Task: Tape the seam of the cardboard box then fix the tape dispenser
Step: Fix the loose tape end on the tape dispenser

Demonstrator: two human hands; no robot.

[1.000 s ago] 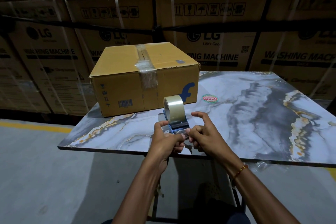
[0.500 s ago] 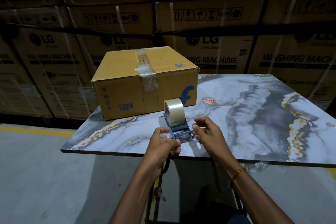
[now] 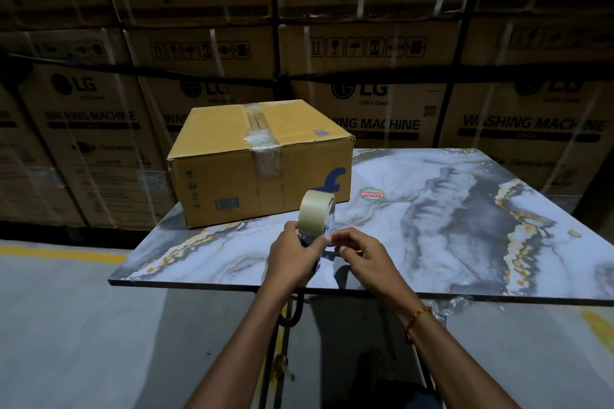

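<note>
A yellow-brown cardboard box with a blue "f" logo sits at the table's back left, clear tape running over its top seam and down its front. In front of it stands the tape dispenser, a roll of clear tape on a blue frame. My left hand grips the dispenser's frame from the left. My right hand pinches the frame's near end or the tape end just below the roll. The hands hide most of the frame.
The marble-patterned tabletop extends to the right, with a round red-green sticker behind the roll. Stacked LG washing-machine cartons form a wall behind. Grey floor with a yellow line lies to the left. Crumpled clear plastic hangs under the table edge.
Both hands have moved up the dispenser toward the roll, and they now cover most of the blue frame. The roll has tilted slightly. The box has not moved.
</note>
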